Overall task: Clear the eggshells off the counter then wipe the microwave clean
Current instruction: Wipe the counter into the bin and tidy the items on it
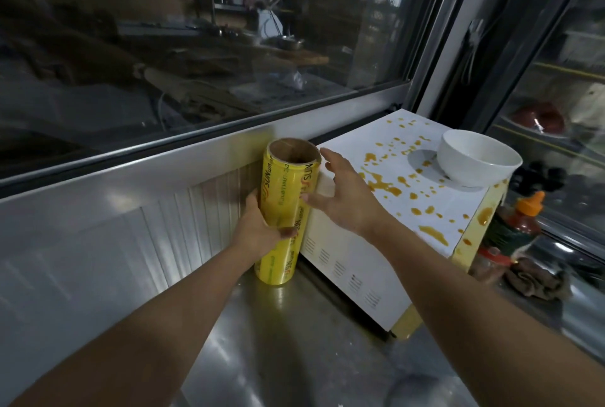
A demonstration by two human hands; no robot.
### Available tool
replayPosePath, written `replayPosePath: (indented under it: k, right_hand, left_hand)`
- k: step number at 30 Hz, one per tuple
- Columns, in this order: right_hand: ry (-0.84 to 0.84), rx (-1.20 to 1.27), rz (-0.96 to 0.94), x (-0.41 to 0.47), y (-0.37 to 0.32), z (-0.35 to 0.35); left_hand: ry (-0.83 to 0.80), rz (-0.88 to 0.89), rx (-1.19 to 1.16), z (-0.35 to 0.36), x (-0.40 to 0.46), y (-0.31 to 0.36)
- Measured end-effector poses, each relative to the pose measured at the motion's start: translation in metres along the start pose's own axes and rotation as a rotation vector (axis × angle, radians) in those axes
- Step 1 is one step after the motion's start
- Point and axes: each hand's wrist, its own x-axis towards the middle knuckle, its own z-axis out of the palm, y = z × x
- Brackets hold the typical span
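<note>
A white microwave stands on the steel counter, its top spattered with orange-yellow drips that also run down its right corner. A white bowl sits on its top at the back right. Just left of the microwave a yellow roll of cling film stands upright on the counter. My left hand is wrapped around the roll's middle. My right hand is open, fingers spread, its fingertips at the roll's right side and above the microwave's top left edge. No eggshells are in view.
A steel backsplash and a large window rise behind the counter. Right of the microwave stand a sauce bottle with an orange cap, jars and a crumpled brown cloth. A glass-fronted cabinet is at the far right.
</note>
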Motion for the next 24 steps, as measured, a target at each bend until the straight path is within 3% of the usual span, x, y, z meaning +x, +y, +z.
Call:
replayPosePath:
  k: [8,24]
  right_hand:
    - [-0.043,-0.022,0.112,-0.074,-0.004,-0.004]
    - [-0.153,-0.123,0.429,-0.222,0.036,0.036]
  left_hand:
    - [-0.044,-0.026,0.039,-0.013,-0.046,-0.002]
    - [-0.292,-0.094,0.174,0.016,-0.142,-0.063]
